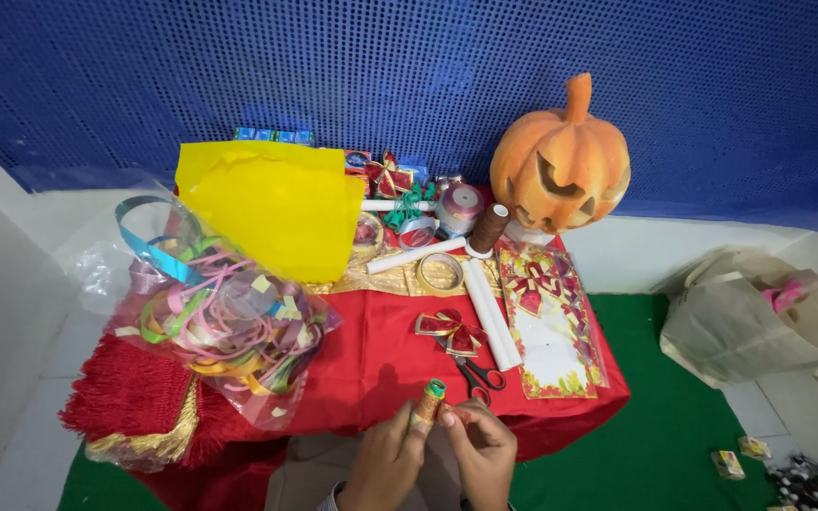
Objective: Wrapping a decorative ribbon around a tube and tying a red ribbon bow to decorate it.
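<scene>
Pinching a small ribbon spool (428, 401), left hand (388, 461) fingers closed around it, right hand (482, 450) fingertips nipping its side.

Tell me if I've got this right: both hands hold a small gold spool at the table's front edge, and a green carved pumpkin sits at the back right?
Not quite: the carved pumpkin is orange, not green, as the head view shows. The rest stands: both hands, left and right, hold the small gold spool at the front edge of the red-covered table.
</scene>
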